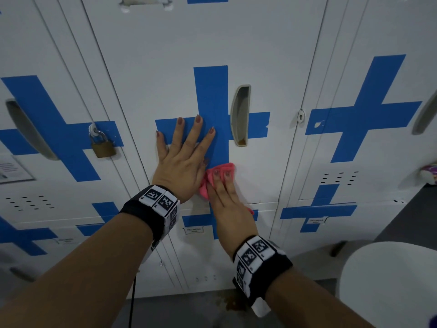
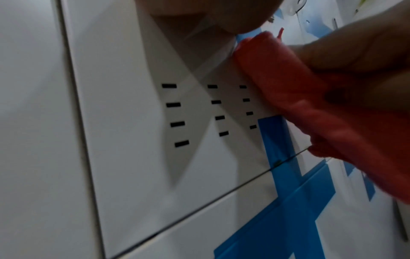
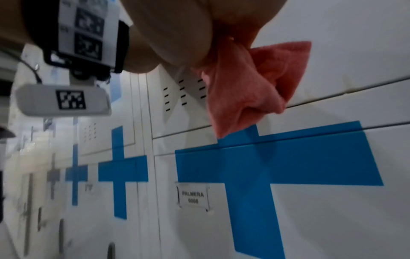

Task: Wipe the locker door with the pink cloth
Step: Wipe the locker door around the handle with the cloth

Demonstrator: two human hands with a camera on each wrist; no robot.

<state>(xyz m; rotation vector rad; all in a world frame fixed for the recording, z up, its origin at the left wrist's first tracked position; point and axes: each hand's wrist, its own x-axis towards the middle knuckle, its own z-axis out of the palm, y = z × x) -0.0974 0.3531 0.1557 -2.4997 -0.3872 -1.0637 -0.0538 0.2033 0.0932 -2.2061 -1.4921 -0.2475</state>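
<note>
both forearms fill the foreground of the head view, each wearing a black wrist band (image 1: 163, 208) printed with square coded markers. left hand (image 1: 182, 159) lies flat on the white locker door (image 1: 165, 67), fingers straight and spread wide, fingertips resting on the horizontal bar of a blue tape cross (image 1: 211, 102). right hand (image 1: 227, 197) presses the pink cloth (image 1: 218, 172) against the door just right of the left palm; its fingers (image 1: 224, 178) lie extended over the bunched fabric, and the right wrist view shows folds of the cloth (image 3: 250, 84) hanging below the palm while gathered under it. cloth position: below the cross's horizontal bar, touching the lower end of its vertical bar, above the door's bottom edge. a recessed grey handle (image 1: 240, 116) sits just right of the left fingertips, beyond the vertical bar of tape. a small label (image 3: 193, 197) on the door below reads "palmera" with the number "0008", though the digits are blurred. rows of dark vent slots (image 2: 195, 113) perforate the door to the left of the cloth in the left wrist view. a brass padlock (image 1: 102, 145) hangs on the neighbouring door, left of the left hand. a white rounded object (image 1: 390, 280) stands at lower right, its identity unclear.
</note>
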